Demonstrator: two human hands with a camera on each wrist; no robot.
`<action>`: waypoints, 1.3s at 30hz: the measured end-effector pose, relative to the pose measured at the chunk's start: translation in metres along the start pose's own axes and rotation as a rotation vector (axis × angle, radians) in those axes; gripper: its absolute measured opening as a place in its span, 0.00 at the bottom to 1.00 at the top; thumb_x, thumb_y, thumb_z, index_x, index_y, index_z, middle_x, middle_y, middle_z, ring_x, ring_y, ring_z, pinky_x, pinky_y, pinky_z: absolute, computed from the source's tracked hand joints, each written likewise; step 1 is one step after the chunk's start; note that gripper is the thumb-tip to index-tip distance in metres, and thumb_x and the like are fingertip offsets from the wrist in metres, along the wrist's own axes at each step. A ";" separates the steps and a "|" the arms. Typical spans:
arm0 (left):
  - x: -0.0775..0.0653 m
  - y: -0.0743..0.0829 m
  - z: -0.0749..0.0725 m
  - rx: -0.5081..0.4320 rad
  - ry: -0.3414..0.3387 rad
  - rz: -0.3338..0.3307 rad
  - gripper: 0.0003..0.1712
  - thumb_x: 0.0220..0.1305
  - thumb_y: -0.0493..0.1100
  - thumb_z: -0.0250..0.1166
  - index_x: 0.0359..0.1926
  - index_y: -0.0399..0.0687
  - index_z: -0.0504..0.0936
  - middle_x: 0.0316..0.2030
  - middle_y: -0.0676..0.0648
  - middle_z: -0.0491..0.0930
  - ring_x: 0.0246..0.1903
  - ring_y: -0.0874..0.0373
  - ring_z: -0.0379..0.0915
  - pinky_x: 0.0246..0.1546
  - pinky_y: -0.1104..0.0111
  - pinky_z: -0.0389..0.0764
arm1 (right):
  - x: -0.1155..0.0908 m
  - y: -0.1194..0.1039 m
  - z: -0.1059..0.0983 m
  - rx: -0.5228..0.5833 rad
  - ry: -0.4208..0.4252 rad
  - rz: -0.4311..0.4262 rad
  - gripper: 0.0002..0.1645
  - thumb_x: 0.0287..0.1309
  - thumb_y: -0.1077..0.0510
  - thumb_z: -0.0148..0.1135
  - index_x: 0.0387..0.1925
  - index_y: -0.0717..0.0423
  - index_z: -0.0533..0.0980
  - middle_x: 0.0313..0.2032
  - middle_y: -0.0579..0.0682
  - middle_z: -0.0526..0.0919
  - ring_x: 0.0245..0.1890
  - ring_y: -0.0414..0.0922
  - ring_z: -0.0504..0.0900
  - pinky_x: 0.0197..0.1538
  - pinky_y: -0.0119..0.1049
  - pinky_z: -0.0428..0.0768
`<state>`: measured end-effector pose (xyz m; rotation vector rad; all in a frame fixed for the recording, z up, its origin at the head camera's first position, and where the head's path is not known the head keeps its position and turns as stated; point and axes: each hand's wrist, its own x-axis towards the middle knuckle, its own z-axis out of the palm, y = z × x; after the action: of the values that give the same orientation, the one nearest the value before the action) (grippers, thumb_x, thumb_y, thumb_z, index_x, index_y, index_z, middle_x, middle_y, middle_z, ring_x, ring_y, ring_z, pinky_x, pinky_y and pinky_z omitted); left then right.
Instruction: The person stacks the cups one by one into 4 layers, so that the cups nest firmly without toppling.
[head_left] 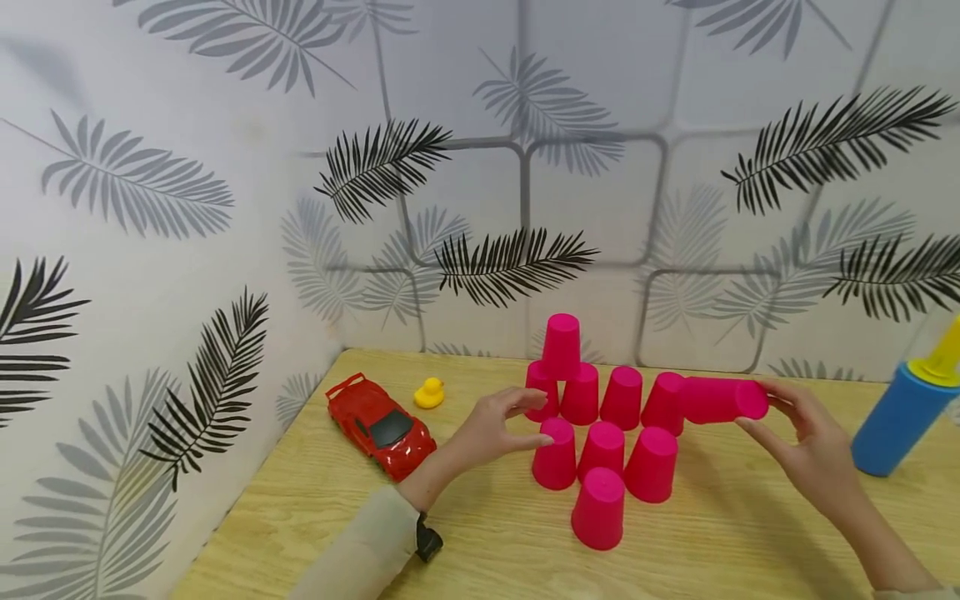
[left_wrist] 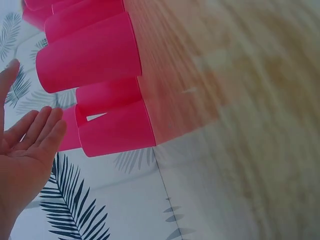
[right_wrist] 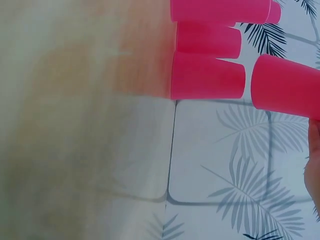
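Observation:
My right hand (head_left: 813,446) grips a pink cup (head_left: 716,400) between thumb and fingers at its right end. The cup lies on its side in the air, its left end by the rightmost back-row cup (head_left: 663,405). My left hand (head_left: 491,427), fingers apart and holding nothing, is beside the left cups, close to the left cup (head_left: 555,454) of the middle row. One upside-down cup (head_left: 562,346) stands across the two left back-row cups. A single cup (head_left: 598,510) stands in front. The left wrist view shows the left palm (left_wrist: 25,165) beside the cups.
A red toy car (head_left: 382,427) and a yellow rubber duck (head_left: 430,393) sit on the wooden table (head_left: 487,550) to the left. At the right edge stands a blue cylinder (head_left: 900,421) with a yellow top. A leaf-patterned wall (head_left: 480,192) rises behind.

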<state>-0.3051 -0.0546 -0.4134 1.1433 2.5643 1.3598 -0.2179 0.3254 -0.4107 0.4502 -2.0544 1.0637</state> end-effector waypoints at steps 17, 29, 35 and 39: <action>-0.002 0.003 0.012 0.140 -0.091 0.001 0.26 0.57 0.47 0.72 0.55 0.45 0.79 0.51 0.47 0.82 0.51 0.56 0.78 0.55 0.72 0.81 | 0.057 0.018 0.034 -0.047 -0.200 -0.021 0.34 0.48 0.71 0.71 0.59 0.68 0.71 0.52 0.24 0.69 0.50 0.14 0.70 0.52 0.04 0.67; 0.003 0.005 0.009 0.141 -0.083 -0.043 0.26 0.57 0.47 0.72 0.55 0.46 0.79 0.51 0.47 0.82 0.51 0.57 0.79 0.55 0.67 0.83 | 0.093 0.019 0.043 -0.079 -0.335 0.004 0.29 0.55 0.66 0.68 0.58 0.69 0.72 0.51 0.51 0.80 0.47 0.13 0.67 0.51 0.03 0.65; 0.007 0.004 0.009 0.134 -0.088 -0.030 0.26 0.57 0.46 0.72 0.55 0.44 0.79 0.51 0.46 0.82 0.50 0.56 0.80 0.55 0.67 0.82 | 0.100 0.018 0.044 -0.134 -0.388 0.076 0.30 0.60 0.60 0.66 0.60 0.68 0.70 0.55 0.67 0.77 0.47 0.29 0.80 0.45 0.03 0.66; 0.006 0.004 0.008 0.123 -0.090 -0.038 0.26 0.57 0.46 0.72 0.55 0.45 0.79 0.51 0.46 0.82 0.50 0.56 0.79 0.56 0.64 0.83 | 0.103 0.018 0.045 -0.150 -0.420 0.099 0.30 0.61 0.58 0.65 0.62 0.68 0.69 0.56 0.68 0.76 0.51 0.64 0.79 0.42 0.03 0.66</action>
<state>-0.3046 -0.0434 -0.4137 1.1380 2.6229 1.1303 -0.3170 0.3031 -0.3579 0.5342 -2.5302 0.9192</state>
